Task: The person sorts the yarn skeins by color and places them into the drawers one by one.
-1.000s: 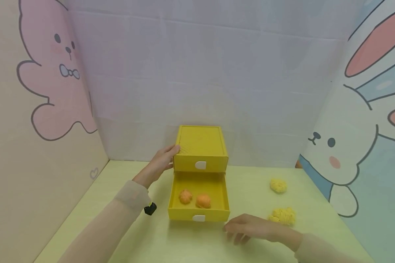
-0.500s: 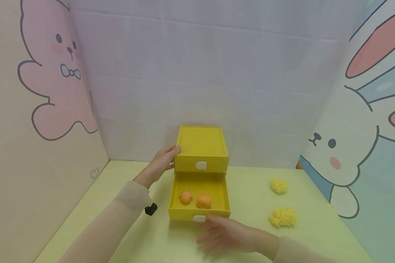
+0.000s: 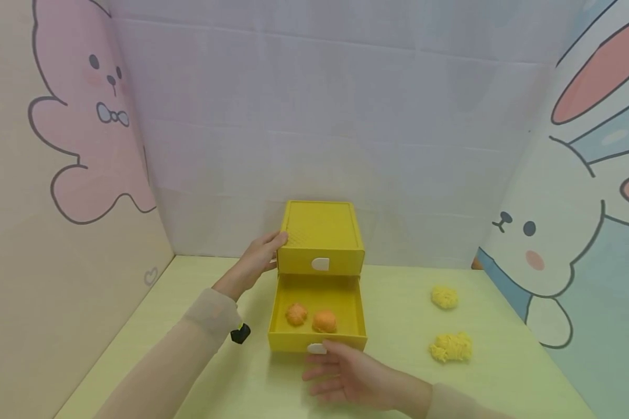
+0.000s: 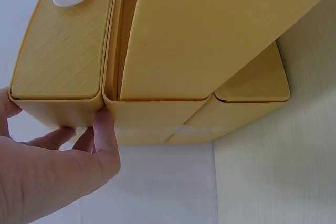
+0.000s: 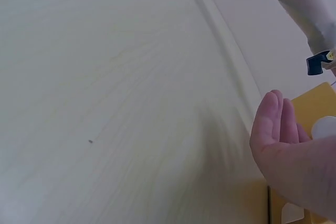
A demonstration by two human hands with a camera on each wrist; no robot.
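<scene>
A yellow drawer cabinet (image 3: 322,224) stands by the back wall, its middle drawer (image 3: 346,299) pulled out with two crinkled orange balls (image 3: 324,321) inside. My left hand (image 3: 251,265) holds the cabinet's upper left edge; in the left wrist view, bent fingers (image 4: 106,129) press its side below the top drawer (image 4: 65,40). At the pulled-out drawer's front, my right hand (image 3: 356,372) has its thumb right by the white handle (image 3: 316,348). Its other fingers (image 3: 325,371) stretch leftward, spread a little, with nothing in them.
Two crumpled yellow bundles (image 3: 451,347) lie on the pale table (image 3: 398,291) to the right. A black object (image 3: 240,333) hangs at the left wrist. Printed cloth walls (image 3: 320,116) surround the back and sides of the table.
My right hand has moved left from beside the drawer's right front corner to the drawer's handle. My left hand and the cabinet have stayed in place.
</scene>
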